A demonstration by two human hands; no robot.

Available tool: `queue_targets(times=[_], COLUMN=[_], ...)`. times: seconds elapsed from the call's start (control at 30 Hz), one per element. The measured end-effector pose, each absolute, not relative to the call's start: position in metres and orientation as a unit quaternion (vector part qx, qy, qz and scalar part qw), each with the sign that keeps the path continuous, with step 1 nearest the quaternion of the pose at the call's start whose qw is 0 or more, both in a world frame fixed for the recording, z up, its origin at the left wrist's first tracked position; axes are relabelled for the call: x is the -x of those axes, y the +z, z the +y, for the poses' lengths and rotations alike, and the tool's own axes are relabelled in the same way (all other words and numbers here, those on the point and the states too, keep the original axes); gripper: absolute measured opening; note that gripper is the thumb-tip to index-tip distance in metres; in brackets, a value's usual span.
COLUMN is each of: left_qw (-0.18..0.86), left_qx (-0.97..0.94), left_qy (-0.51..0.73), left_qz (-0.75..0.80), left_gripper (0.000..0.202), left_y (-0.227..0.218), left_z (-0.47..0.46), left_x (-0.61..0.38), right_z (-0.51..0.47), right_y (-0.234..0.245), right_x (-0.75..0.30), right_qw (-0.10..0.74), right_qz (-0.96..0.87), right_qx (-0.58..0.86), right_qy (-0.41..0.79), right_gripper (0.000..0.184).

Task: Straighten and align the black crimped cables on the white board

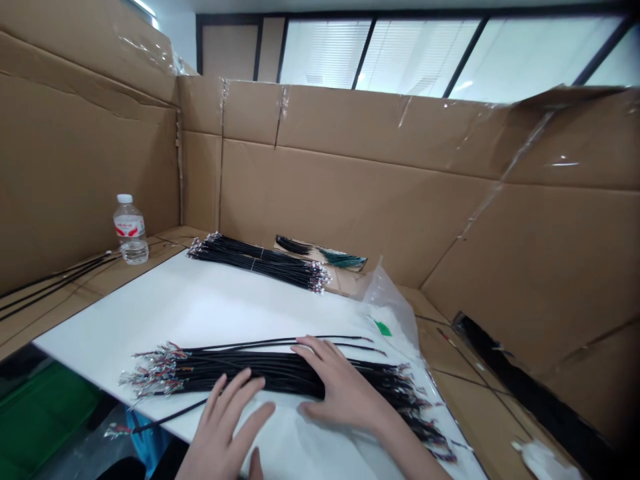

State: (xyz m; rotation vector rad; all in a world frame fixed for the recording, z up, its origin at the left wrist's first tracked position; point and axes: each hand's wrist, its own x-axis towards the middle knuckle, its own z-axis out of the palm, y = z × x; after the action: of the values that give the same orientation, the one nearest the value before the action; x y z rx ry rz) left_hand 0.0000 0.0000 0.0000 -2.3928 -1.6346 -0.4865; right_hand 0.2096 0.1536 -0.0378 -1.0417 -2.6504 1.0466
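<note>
Sideways, black wire bundle (260,375) lying left-to-right, right hand (340,393) open on it, left hand (225,423) open beside

Black insulated cable bundle (260,373), tipped with silver and red wire ends (150,373), lies under the right fingers (320,357) on a white flat board (200,307), tan corrugated cardboard (350,200) beyond them.

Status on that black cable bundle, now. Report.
Right hand flat on black cable bundle; left hand open at its near edge. Bundle lying across white board. Thin black cables along its far side.
</note>
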Motion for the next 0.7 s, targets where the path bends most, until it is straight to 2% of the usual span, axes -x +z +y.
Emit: queue_targets(times=[0.1,0.2,0.37,0.5,0.7], left_qw=[0.105,0.105,0.054,0.064,0.079], left_qx=[0.813,0.809,0.79,0.789,0.79], left_qy=[-0.061,-0.011,-0.002,-0.03,-0.063], left_qz=[-0.569,-0.578,-0.611,-0.611,-0.605], left_gripper=[0.066,0.071,0.064,0.06,0.063], left_y=[0.002,0.0,-0.012,-0.017,-0.022], left_z=[0.023,0.036,0.04,0.038,0.033], left_x=[0.012,0.031,0.049,0.049,0.049], right_z=[0.167,0.179,0.184,0.179,0.169], right_y=[-0.045,-0.049,-0.054,-0.057,-0.058], right_x=[-0.202,-0.194,-0.188,-0.19,-0.191], right_qw=[0.021,0.007,0.019,0.039,0.045], right_qz=[-0.874,-0.872,-0.875,-0.876,-0.876], right_qx=[0.323,0.298,0.275,0.274,0.286], right_qy=[0.363,0.388,0.397,0.394,0.387], right_gripper=[0.098,0.108,0.097,0.091,0.093])
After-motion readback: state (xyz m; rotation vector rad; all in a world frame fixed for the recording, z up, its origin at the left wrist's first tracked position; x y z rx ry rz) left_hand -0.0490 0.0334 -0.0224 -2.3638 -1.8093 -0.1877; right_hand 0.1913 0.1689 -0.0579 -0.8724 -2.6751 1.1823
